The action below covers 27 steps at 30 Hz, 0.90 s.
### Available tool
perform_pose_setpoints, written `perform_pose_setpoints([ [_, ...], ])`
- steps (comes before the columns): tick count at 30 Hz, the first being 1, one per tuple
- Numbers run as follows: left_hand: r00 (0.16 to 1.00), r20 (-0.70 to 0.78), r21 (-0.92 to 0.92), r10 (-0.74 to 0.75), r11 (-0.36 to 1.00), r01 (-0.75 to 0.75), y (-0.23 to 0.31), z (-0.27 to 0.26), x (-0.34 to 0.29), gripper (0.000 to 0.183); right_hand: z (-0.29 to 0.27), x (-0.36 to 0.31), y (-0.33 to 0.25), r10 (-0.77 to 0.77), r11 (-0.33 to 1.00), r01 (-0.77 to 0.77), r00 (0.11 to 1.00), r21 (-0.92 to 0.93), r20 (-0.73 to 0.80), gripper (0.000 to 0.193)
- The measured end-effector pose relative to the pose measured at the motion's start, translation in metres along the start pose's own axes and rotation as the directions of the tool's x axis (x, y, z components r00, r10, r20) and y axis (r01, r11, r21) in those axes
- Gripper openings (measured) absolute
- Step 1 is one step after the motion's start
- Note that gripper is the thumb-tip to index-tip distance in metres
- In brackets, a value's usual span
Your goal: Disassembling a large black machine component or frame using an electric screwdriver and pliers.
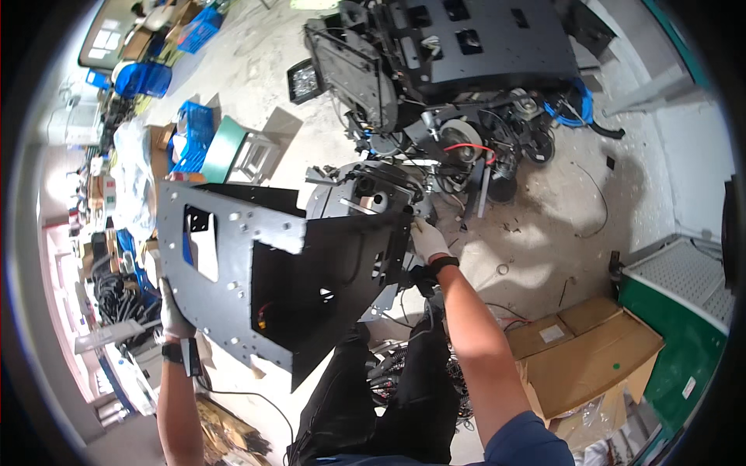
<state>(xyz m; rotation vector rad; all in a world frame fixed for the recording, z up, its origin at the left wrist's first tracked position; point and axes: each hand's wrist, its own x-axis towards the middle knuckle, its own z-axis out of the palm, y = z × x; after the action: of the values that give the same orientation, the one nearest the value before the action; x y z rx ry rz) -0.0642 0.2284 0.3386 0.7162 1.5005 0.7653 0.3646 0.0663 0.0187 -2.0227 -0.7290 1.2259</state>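
A large black sheet-metal housing [291,291], open like a box, is tilted in front of me. Its left panel has a big rectangular cutout and rows of small holes. My left hand [176,316], in a white glove, grips the housing's left edge, with some fingers hidden behind the panel. On the far right edge my right hand [429,241], also gloved, is closed around the metal. A small yellow connector [262,320] shows inside the housing. Just beyond it, a rounded machine base [365,190] with metal parts is partly covered.
Farther off stands a big black machine body [482,54] with cables and wheels. A blue cable coil [573,107] hangs at its right. Cardboard boxes [590,357] sit at my right beside a green cabinet [668,342]. A green-topped stool [231,150] and blue crates [194,136] stand left.
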Motion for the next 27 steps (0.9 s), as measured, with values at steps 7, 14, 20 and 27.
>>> perform_pose_setpoints([
  [7,0.851,0.134,0.755,0.508,0.504,-0.420,-0.003,-0.006,-0.015,0.055,-0.016,-0.100,-0.074,0.062,0.951,-0.062,0.998,0.303,0.007,0.033],
  [14,0.992,-0.096,0.164,0.080,0.985,-0.063,0.017,0.022,-0.009,0.043,-0.038,-0.238,-0.187,0.095,0.798,0.116,0.945,0.591,-0.313,0.018],
  [20,0.980,0.199,0.238,0.019,0.969,-0.067,0.028,0.003,-0.011,0.051,0.022,-0.334,-0.283,-0.042,0.915,0.123,0.976,0.384,-0.214,0.035],
  [27,0.911,0.400,0.210,0.096,0.959,-0.193,0.021,0.003,0.009,0.055,0.150,-0.315,-0.284,0.231,0.670,-0.336,0.942,0.662,0.244,0.073],
])
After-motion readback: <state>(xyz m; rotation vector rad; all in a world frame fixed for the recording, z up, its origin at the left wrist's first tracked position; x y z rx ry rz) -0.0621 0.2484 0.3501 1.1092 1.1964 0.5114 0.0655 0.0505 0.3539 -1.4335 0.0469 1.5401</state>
